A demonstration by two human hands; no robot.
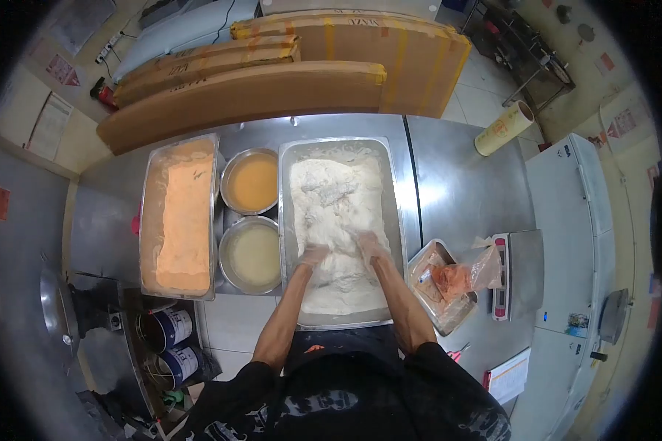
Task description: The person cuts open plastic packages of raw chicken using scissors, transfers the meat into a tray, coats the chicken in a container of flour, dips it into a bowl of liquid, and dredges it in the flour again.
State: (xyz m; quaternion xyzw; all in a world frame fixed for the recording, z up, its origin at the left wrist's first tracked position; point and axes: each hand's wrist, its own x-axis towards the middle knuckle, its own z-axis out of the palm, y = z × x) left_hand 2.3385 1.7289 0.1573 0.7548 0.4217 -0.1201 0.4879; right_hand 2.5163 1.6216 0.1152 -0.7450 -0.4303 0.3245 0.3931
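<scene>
A deep metal tray point(397, 220) full of white flour-like powder point(338, 290) stands in front of me on the steel table. My left hand point(315, 254) is in the powder at the left of the tray, dusted white. Opposite it, my right hand point(369, 245) is in the powder on the right side. The fingers of both hands are blurred and partly covered by powder, so I cannot tell what they hold. Farther back in the tray lie lumpy powder-coated pieces point(335, 189), their kind hidden by the coating.
Left of the tray are a bowl of orange liquid point(254, 181), a bowl of pale liquid point(254, 254) and a tray of orange powder point(184, 220). On the right lie a small tray with a plastic bag point(452, 279), a scale point(522, 272), scissors point(457, 353) and a film roll point(504, 128).
</scene>
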